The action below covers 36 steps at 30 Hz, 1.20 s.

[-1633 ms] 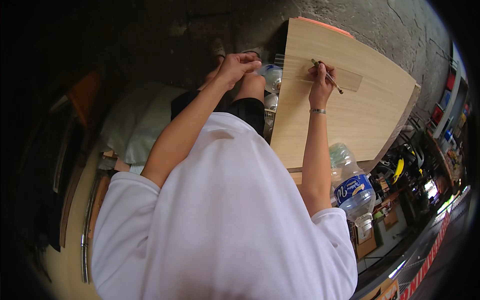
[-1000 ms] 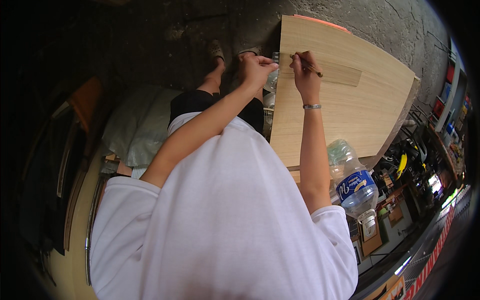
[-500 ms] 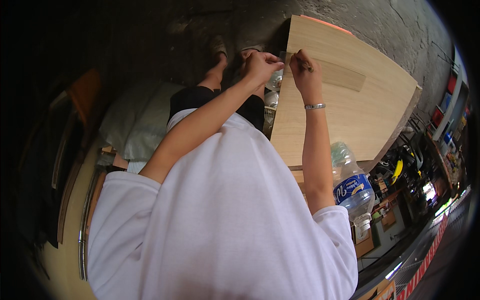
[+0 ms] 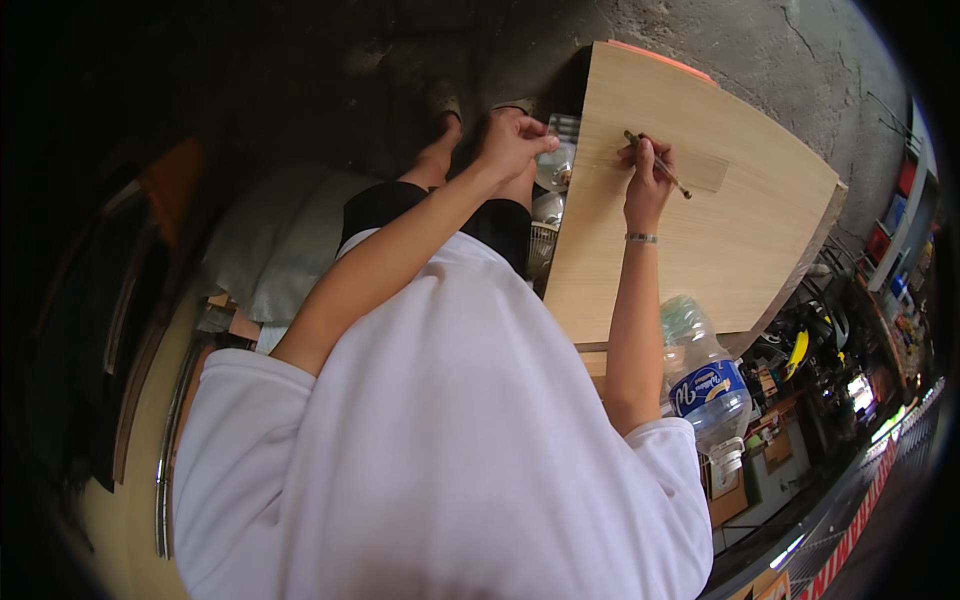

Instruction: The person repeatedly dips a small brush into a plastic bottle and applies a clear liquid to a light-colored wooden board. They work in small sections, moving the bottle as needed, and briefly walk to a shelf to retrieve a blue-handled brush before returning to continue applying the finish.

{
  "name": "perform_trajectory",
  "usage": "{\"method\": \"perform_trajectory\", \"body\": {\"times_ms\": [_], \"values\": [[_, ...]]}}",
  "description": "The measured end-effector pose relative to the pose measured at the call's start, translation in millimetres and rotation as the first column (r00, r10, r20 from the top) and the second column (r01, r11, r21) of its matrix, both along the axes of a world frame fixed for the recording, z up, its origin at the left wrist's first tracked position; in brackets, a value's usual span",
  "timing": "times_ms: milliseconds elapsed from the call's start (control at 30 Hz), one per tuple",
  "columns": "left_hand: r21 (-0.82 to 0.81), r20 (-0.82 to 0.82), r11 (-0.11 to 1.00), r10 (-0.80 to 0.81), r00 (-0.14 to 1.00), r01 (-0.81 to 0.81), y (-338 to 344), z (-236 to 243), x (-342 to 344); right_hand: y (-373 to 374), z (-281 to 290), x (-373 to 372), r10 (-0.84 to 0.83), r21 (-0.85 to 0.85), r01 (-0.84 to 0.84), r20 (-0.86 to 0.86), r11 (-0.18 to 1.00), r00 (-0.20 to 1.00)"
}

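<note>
Both arms extended; right hand pinches pencil on board.

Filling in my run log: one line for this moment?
left hand: closed, at board edge | right hand: holds pencil on wooden board | water bottle: beside

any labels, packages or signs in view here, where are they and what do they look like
Plastic water bottle: beside the person's right upper arm, below the wooden board; clear, rounded, with a blue wrap label bearing white and red marks.
Striped strip: lower right edge of the view; long, narrow, red and white.
Small lit screen: far right among clutter; too small to describe further.
Red and blue boxes: on shelving at the right edge.
</note>
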<state>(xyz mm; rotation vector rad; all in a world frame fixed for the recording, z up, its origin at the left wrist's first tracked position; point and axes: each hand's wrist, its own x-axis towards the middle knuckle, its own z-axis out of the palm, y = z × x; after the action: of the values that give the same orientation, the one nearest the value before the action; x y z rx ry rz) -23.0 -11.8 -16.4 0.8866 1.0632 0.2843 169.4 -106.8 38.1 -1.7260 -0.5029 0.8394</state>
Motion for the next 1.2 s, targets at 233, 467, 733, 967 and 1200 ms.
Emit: {"method": "perform_trajectory", "body": {"times_ms": [233, 467, 733, 967, 1200], "values": [[-0.203, 0.059, 0.978, -0.042, 0.997, 0.053, 19.0, 6.5, -5.5, 0.1, -12.7, 2.8, -0.054, 0.014, 0.055, -0.05, 0.998, 0.997], [-0.265, -0.01, 0.964, -0.03, 1.0, 0.026, 22.1, 7.0, -29.6, 1.2, -10.8, 1.7, -0.085, 0.012, 0.086, -0.086, 0.996, 0.993], [-0.104, -0.089, 0.994, 0.018, 0.996, -0.028, -0.2, 17.2, 22.8, 9.9, -2.3, -1.9, 0.067, -0.048, -0.065, 0.038, 0.997, 0.997], [0.103, -0.216, 0.994, 0.0, 0.976, 0.023, -10.6, 15.1, 37.8, 31.5, 14.7, -9.7, 0.38, -0.26, -0.293, 0.41, 0.92, 0.829], [0.126, -0.185, 0.991, -0.016, 0.983, 0.04, -11.0, 4.5, 36.2, 44.3, 23.3, -11.0, 0.447, -0.27, -0.358, 0.47, 0.894, 0.761]]}}
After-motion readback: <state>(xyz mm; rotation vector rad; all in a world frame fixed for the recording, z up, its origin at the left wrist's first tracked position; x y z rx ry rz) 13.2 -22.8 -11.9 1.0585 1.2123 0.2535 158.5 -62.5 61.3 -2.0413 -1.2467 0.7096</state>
